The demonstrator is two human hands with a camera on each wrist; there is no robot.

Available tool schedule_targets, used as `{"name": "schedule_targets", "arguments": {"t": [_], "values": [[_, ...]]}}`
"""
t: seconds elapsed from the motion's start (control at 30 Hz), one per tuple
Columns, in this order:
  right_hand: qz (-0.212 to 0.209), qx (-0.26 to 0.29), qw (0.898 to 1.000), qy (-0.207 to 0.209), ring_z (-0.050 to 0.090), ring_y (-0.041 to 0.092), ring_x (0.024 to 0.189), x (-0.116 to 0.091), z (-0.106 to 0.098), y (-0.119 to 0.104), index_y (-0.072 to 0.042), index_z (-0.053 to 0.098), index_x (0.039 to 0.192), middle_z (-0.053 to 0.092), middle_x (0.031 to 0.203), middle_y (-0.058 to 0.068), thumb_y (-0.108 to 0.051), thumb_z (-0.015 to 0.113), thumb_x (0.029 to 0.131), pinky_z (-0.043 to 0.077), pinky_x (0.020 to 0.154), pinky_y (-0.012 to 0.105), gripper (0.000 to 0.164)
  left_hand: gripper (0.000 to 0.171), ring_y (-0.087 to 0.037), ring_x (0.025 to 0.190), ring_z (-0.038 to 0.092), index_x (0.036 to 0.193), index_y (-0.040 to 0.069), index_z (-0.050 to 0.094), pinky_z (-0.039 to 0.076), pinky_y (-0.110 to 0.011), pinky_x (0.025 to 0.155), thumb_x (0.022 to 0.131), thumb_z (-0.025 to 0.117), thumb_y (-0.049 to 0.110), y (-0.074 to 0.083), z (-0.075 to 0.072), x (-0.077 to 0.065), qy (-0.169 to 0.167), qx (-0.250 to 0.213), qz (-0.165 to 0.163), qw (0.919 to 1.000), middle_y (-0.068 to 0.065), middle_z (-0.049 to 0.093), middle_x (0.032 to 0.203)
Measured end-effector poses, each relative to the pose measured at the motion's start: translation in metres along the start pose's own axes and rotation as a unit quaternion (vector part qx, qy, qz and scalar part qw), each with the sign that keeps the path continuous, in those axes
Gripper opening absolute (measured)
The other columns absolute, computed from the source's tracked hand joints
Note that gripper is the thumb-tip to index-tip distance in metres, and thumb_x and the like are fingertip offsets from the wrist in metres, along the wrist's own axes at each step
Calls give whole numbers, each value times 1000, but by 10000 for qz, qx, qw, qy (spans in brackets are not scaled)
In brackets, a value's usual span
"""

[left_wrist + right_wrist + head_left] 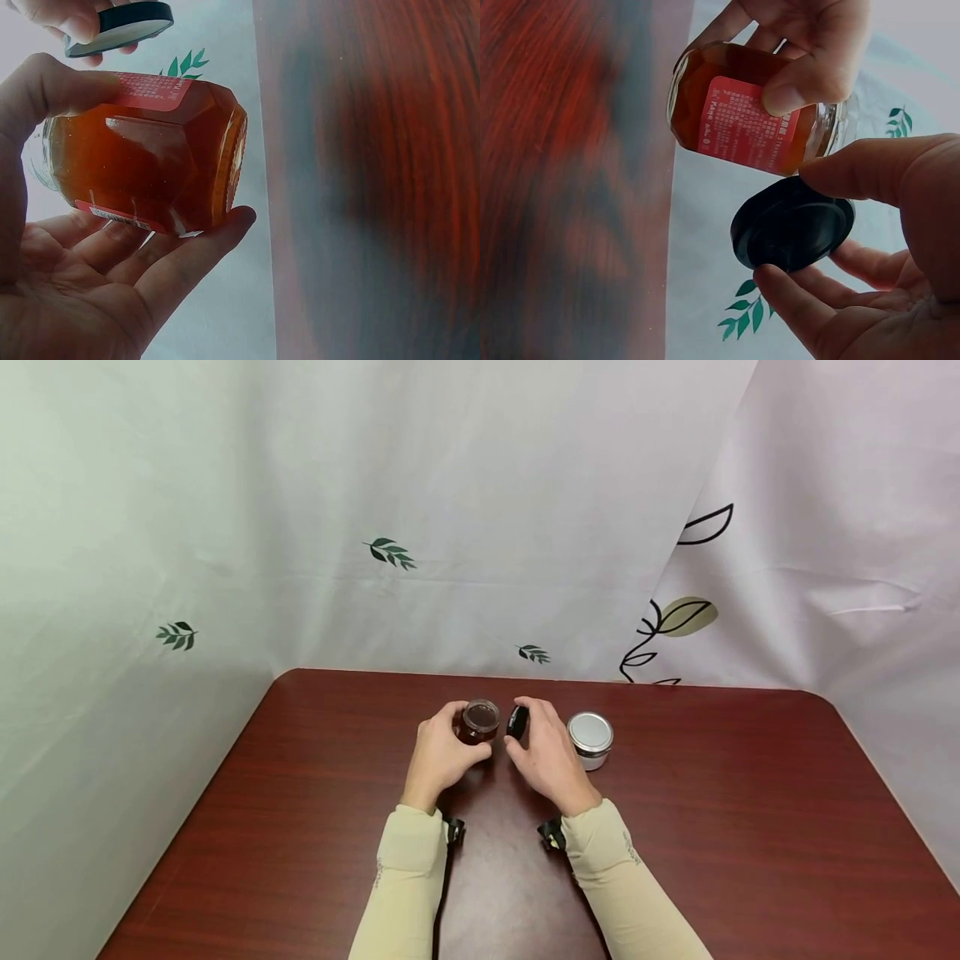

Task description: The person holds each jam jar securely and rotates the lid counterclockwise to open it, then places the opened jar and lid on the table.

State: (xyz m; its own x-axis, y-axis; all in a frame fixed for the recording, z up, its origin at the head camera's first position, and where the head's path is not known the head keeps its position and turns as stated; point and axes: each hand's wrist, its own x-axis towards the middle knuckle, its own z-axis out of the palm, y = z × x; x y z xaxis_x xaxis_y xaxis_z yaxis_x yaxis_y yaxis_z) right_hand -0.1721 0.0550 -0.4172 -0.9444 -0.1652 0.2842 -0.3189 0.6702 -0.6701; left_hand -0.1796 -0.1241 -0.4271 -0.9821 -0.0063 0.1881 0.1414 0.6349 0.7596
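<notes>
My left hand (444, 750) grips a glass jar (480, 720) of amber-red filling, thumb on one side and fingers on the other. In the left wrist view, the jar (165, 150) shows faceted sides, a red label (154, 91) and a bare glass mouth. Just right of it, my right hand (551, 752) pinches a black lid (517, 722) by its rim, tilted on edge. The right wrist view has the lid (793, 225) close beside the jar's mouth, apart from the left hand's fingers.
A small round tin (590, 739) with a silvery lid stands on the table just right of my right hand. The dark red wooden table (712, 827) ends at a pale curtain (480, 602) printed with leaves, which also hangs along both sides.
</notes>
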Motion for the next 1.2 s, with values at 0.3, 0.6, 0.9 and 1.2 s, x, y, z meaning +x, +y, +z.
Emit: {"name": "schedule_targets", "arguments": {"t": [0.3,0.6,0.9,1.2], "values": [[64,88,9999,-49,61,30,104,0,3,2,-1,51,139,58,125,18,-10,73,89,51,86,44,56,61,-19,88,63,129,8,62,53,-40,79,73,83,21,-2,0,-1,41,45,-118,9999,-4,70,105],[172,315,9992,-180,65,32,113,-1,5,4,0,50,139,56,132,20,-7,72,88,52,92,44,56,62,-22,94,65,131,7,61,54,-42,82,74,83,23,-3,-1,0,83,70,-204,9997,-5,70,107],[235,357,9987,-270,66,34,113,-1,6,6,2,48,140,55,133,22,-6,72,89,53,91,44,57,63,-23,97,65,131,7,61,54,-43,84,75,84,24,-2,-1,0,130,45,-231,9996,-6,71,109],[310,406,9981,-339,66,33,113,0,9,6,2,50,139,55,132,22,-6,74,87,53,92,42,57,62,-22,98,66,131,7,60,54,-43,85,76,84,24,-3,-1,0,158,-50,-324,9993,-7,70,110]]}}
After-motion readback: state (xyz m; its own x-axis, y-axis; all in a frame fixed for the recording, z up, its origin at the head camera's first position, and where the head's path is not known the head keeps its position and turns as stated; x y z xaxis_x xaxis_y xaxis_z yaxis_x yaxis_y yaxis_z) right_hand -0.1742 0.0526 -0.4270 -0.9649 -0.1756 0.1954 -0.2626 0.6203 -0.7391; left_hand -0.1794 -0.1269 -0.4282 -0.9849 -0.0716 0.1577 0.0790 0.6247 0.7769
